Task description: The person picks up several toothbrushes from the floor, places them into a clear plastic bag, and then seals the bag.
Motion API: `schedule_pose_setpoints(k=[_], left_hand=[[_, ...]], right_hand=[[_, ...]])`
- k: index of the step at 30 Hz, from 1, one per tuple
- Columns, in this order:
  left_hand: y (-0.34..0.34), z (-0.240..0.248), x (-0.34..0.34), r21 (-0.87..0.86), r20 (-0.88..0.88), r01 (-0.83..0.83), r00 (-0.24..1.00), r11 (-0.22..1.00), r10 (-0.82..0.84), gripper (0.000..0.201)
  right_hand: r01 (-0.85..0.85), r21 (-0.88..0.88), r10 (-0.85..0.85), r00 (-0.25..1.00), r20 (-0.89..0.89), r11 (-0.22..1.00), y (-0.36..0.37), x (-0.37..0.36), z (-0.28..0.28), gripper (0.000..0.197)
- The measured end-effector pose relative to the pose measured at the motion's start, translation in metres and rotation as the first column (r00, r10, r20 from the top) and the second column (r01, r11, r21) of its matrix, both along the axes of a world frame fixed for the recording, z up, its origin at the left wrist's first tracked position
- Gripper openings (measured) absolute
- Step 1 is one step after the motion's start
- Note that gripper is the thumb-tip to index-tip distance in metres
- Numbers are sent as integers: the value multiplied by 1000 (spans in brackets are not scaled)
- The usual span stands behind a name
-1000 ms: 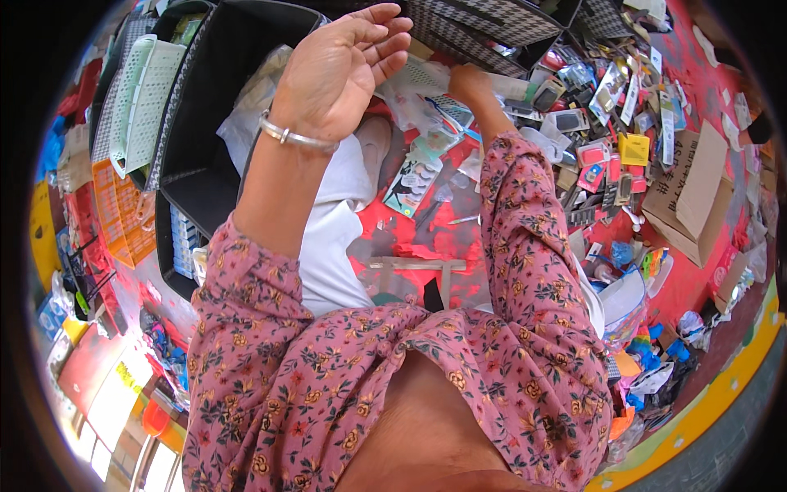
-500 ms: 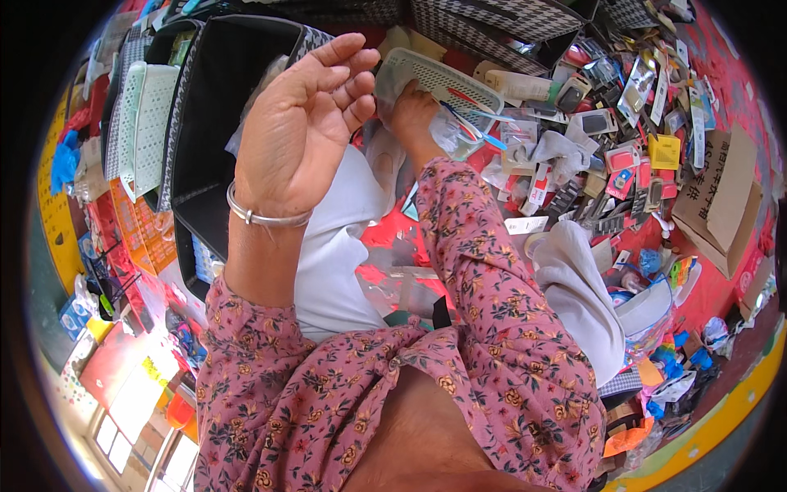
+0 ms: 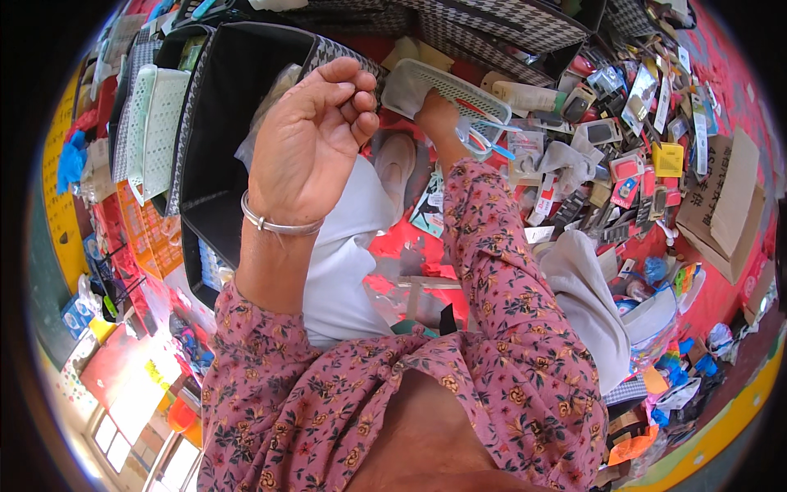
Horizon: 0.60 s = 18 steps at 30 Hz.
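Observation:
My left hand [image 3: 307, 143] is raised palm up beside the black box, its fingers loosely curled and nothing visible in them. A metal bangle [image 3: 279, 225] circles that wrist. My right hand [image 3: 438, 117] reaches to the pale green plastic basket [image 3: 407, 64], over its near side; the fingers are hidden by the hand itself and the basket. Slim red and blue sticks [image 3: 492, 146] and clear plastic lie at the basket's right end, close to that hand.
A tall black box [image 3: 201, 156] with houndstooth trim stands at left, next to another pale green basket [image 3: 160, 123]. Many small packaged goods [image 3: 627, 168] cover the red ground at right, beside a cardboard box [image 3: 721, 205]. My shoe [image 3: 396, 164] is below the basket.
The left hand's fingers have curled in more. My right hand has drawn back slightly toward the basket's near rim. The whole view has shifted a little.

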<state>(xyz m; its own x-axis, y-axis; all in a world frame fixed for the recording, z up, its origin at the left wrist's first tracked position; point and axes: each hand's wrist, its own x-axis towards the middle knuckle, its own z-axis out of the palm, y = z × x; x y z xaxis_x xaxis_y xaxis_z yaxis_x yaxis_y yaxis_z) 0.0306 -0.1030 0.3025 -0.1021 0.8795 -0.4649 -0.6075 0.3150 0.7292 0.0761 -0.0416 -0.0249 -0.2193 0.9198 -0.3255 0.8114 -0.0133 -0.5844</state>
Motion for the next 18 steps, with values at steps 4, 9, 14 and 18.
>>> schedule_pose_setpoints(k=[4, 9, 14, 18], left_hand=[[6, 0, 5, 2, -15, 7, 1000, 1000, -7, 18], [8, -4, 5, 12, 0, -21, 1000, 1000, 21, 19], [3, -7, 1, 5, 18, -20, 1000, 1000, 20, 19], [18, -14, 8, 6, 10, 20, 1000, 1000, -20, 19]], right_hand=[[-52, -22, 49, 990, -135, 998, 30, 36, -8, 40], [25, -361, -194, 877, -440, 932, 50, 80, -5, 44], [90, -361, -260, 850, -457, 928, 40, 92, 7, 28], [66, -640, -547, 590, -593, 765, 42, 103, 9, 23]])
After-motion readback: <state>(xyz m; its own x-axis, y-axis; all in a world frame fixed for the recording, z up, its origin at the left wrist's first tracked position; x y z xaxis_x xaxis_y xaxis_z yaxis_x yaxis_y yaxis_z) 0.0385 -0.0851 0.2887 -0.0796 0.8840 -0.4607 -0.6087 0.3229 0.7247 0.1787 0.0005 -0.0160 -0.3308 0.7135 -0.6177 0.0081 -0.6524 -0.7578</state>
